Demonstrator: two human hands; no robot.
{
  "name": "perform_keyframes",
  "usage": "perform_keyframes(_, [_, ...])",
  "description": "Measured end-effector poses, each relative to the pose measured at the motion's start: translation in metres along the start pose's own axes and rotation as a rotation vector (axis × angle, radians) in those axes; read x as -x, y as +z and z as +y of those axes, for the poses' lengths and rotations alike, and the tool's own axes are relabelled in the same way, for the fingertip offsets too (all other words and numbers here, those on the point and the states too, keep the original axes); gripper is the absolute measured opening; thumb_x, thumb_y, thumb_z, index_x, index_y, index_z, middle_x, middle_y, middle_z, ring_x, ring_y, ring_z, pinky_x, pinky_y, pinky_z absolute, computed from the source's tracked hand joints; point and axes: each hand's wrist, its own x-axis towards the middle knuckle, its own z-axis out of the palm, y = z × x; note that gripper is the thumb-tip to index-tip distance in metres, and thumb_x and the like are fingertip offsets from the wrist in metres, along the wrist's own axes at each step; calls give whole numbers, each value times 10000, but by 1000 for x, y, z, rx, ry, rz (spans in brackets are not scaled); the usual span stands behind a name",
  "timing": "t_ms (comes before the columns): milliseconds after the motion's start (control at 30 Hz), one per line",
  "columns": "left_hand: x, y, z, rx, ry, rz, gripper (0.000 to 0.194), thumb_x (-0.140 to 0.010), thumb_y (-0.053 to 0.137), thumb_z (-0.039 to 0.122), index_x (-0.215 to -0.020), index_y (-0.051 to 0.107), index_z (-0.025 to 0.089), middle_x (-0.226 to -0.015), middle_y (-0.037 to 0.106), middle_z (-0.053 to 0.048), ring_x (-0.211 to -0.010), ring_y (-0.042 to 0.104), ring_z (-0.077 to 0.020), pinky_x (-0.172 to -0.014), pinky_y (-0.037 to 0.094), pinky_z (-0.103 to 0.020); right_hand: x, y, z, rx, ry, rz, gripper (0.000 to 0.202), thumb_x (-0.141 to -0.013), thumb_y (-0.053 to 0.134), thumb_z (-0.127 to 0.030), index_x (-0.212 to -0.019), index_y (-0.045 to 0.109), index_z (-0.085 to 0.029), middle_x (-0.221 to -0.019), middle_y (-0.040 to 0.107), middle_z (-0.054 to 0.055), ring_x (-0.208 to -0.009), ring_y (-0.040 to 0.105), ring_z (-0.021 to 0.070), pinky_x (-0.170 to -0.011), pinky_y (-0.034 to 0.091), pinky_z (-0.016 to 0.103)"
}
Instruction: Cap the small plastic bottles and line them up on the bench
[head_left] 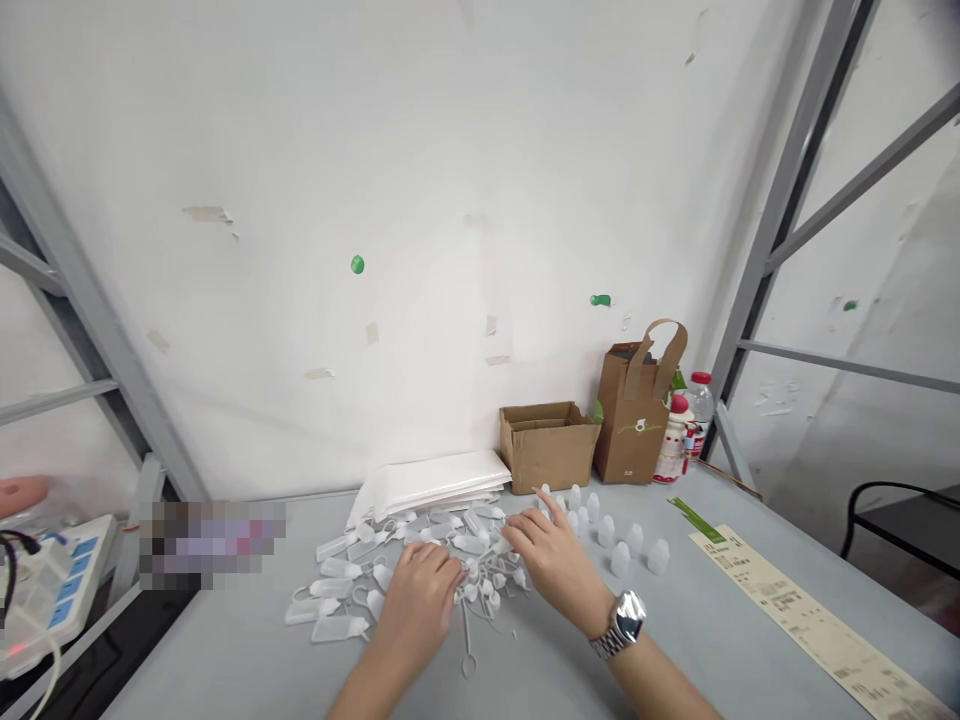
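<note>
My left hand [424, 592] is over the right part of a pile of small translucent plastic bottles [337, 628], its fingers curled together. Whatever it may hold is hidden behind the fingers. My right hand [553, 560] wears a metal-band watch [627, 616] on the wrist. Its fingers stretch out and apart, with one raised, and the fingertips reach the edge of the heap. Between the two hands lie small white caps with looped straps [491, 588]. One strap with a ring end [469, 640] points toward me. Several small frosted bottles [620, 558] stand upright beyond my right hand.
White padded envelopes [442, 482] lie against the wall, beside an open cardboard box [551, 455]. A brown paper bag [634, 430] and a red-capped bottle [701, 405] stand back right. A long printed paper strip [802, 610] lies right; a power strip [75, 580] sits left.
</note>
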Motion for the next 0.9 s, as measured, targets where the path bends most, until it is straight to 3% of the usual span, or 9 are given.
perform_keyframes(100, [2, 0, -12, -30, -38, 39, 276, -817, 371, 108, -641, 556, 214, -658, 570, -15, -660, 528, -177, -753, 380, -370, 2, -2, 10, 1, 51, 57, 339, -804, 324, 21, -928, 555, -195, -888, 629, 43, -856, 535, 176, -1000, 239, 514])
perform_keyframes(200, [4, -1, -28, -87, -162, 58, 269, -827, 385, 155, -659, 588, 214, -656, 598, -24, -682, 548, -193, -741, 382, -370, 5, -6, 26, -11, 195, 207, 239, -847, 361, -73, -957, 542, -186, -938, 616, 68, -916, 528, 197, -959, 292, 496])
perform_keyframes(333, [4, 1, -37, -77, -252, -1, 267, -839, 412, 247, -685, 628, 221, -698, 639, -30, -738, 565, -208, -706, 394, -350, 7, -8, 33, -40, 398, 314, 197, -862, 429, -280, -981, 547, -177, -944, 550, 105, -899, 519, 223, -781, 418, 393])
perform_keyframes(467, [3, 4, -34, -51, -242, -31, 280, -842, 428, 345, -703, 644, 234, -724, 640, -24, -755, 569, -209, -708, 400, -343, 6, -8, 24, -107, 572, 117, 190, -838, 431, -279, -910, 556, -156, -796, 559, 74, -699, 555, 189, -587, 423, 293])
perform_keyframes(567, [4, 5, -37, -133, -330, 35, 273, -852, 409, 349, -776, 640, 222, -754, 622, -35, -767, 570, -214, -703, 411, -338, 7, -7, 20, -99, 689, -116, 129, -801, 434, -223, -812, 550, -168, -710, 605, 56, -598, 578, 186, -498, 377, 268])
perform_keyframes(667, [6, 8, -43, -285, -421, 64, 205, -823, 466, 292, -913, 621, 192, -825, 605, -63, -796, 564, -228, -689, 423, -328, 13, -2, 20, -46, 714, -279, 107, -751, 441, -161, -754, 548, -170, -678, 650, 84, -603, 615, 225, -478, 359, 269])
perform_keyframes(900, [11, 15, -47, -375, -474, -42, 174, -784, 514, 249, -876, 630, 157, -831, 597, -88, -822, 554, -247, -685, 432, -324, 24, 10, 25, 98, 706, -375, 240, -678, 408, -19, -749, 584, -167, -674, 677, 152, -630, 653, 269, -488, 396, 293])
